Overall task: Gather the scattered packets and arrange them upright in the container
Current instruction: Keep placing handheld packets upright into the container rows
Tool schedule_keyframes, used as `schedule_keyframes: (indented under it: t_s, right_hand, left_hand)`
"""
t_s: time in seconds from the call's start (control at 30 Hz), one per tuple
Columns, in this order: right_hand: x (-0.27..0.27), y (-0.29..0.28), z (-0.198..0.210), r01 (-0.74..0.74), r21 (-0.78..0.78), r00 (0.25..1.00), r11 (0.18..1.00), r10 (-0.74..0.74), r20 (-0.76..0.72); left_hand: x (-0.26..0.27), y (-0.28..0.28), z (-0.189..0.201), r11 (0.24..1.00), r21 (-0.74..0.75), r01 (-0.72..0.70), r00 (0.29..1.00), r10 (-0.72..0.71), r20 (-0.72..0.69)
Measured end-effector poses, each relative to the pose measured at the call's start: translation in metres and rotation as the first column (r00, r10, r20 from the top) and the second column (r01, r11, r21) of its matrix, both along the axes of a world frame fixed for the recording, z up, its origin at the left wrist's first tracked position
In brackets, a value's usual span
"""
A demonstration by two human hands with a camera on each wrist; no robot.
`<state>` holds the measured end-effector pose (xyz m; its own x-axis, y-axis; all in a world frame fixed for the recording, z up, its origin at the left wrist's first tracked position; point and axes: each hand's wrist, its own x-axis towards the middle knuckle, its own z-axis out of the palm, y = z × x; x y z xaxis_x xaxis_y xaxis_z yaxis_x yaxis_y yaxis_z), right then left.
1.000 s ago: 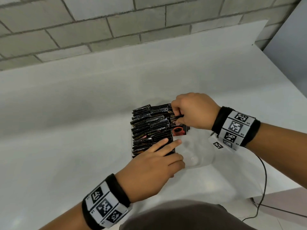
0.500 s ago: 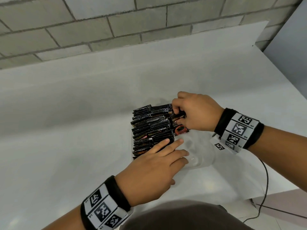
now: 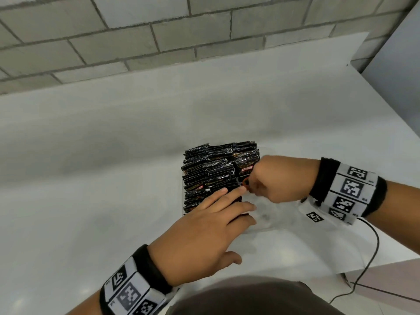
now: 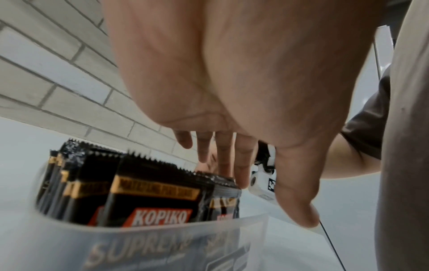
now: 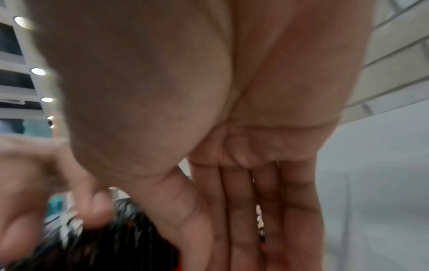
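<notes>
Several black Kopiko packets (image 3: pixel 213 171) stand upright in a row inside a clear plastic container (image 3: pixel 266 214) on the white table. My left hand (image 3: pixel 227 201) lies flat, its straight fingers resting on the packet tops at the near end of the row; the left wrist view shows the left hand (image 4: pixel 223 161) over the packets (image 4: pixel 148 198) and container wall (image 4: pixel 139 243). My right hand (image 3: pixel 272 178) points down into the container's right side, beside a tilted packet with a red label (image 3: pixel 246 171). In the right wrist view the right hand (image 5: pixel 243 220) has straight fingers and thumb, next to dark packets (image 5: pixel 104 247).
The table (image 3: pixel 113 201) runs back to a grey brick wall (image 3: pixel 159 42). Its edge lies close on the right, where a black cable (image 3: pixel 368 258) hangs down to the floor. A grey panel (image 3: pixel 400 64) stands at the far right.
My right hand has come nearer and lower along the row, and the red-labelled packet has sunk into the container. My left hand's fingers slid slightly forward over the packet tops.
</notes>
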<state>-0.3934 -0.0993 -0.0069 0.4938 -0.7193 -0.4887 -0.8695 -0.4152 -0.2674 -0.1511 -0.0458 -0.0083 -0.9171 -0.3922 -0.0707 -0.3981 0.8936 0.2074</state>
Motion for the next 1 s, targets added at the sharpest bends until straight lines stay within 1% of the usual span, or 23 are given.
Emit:
schedule_keyframes:
  t_s: [0.03,0.1,0.2,0.3,0.4,0.5,0.53,0.6,0.63,0.7,0.8,0.9,1.0]
  right_hand:
    - [0.002,0.003,-0.004,-0.042,0.016,0.999,0.999,0.042,-0.029]
    - [0.006,0.006,-0.009,-0.071,0.024,0.996,0.997,0.073,-0.057]
    - [0.01,0.004,-0.012,-0.043,0.006,0.999,0.999,0.043,-0.023]
    - [0.011,0.003,-0.013,-0.015,-0.015,1.0,1.0,0.015,0.008]
    - [0.009,0.003,-0.015,0.02,-0.003,0.998,1.0,-0.019,0.059]
    - [0.008,0.003,-0.012,0.089,0.028,0.987,0.996,-0.092,0.129]
    - [0.008,0.002,-0.011,0.098,0.017,0.985,0.995,-0.099,0.144]
    - [0.011,0.002,-0.011,0.09,-0.018,0.988,0.996,-0.087,0.131]
    - [0.014,0.002,-0.012,0.08,-0.031,0.992,0.996,-0.076,0.105]
    - [0.021,0.003,-0.012,0.063,-0.038,0.997,0.997,-0.061,0.047]
    - [0.03,0.003,-0.01,0.049,-0.037,0.999,0.998,-0.049,0.007]
    - [0.032,0.004,-0.009,0.054,-0.038,0.999,0.998,-0.054,-0.001]
    - [0.029,0.005,-0.006,0.053,-0.036,0.999,0.998,-0.053,0.011]
  left_hand:
    - [0.002,-0.001,0.001,1.0,0.018,-0.015,1.0,0.015,0.001]
    - [0.007,-0.004,0.003,0.998,0.05,-0.037,0.999,0.036,0.017]
    - [0.012,-0.009,0.005,0.997,0.06,-0.058,0.998,0.056,0.03]
    - [0.017,-0.012,0.007,0.994,0.075,-0.085,0.996,0.084,0.005]
    - [0.025,-0.017,0.009,0.987,0.102,-0.127,0.987,0.135,-0.081]
    - [0.034,-0.028,0.011,0.957,0.178,-0.228,0.951,0.258,-0.171]
    - [0.038,-0.032,0.011,0.936,0.206,-0.285,0.933,0.321,-0.164]
    - [0.044,-0.04,0.006,0.865,0.289,-0.41,0.89,0.449,-0.08]
    - [0.045,-0.043,0.003,0.826,0.332,-0.456,0.872,0.489,-0.018]
    - [0.045,-0.045,-0.005,0.775,0.403,-0.487,0.86,0.506,0.068]
    - [0.041,-0.046,-0.012,0.753,0.477,-0.454,0.872,0.485,0.065]
    - [0.04,-0.048,-0.014,0.768,0.461,-0.445,0.878,0.477,0.053]
    - [0.044,-0.05,-0.01,0.765,0.477,-0.432,0.882,0.469,0.046]
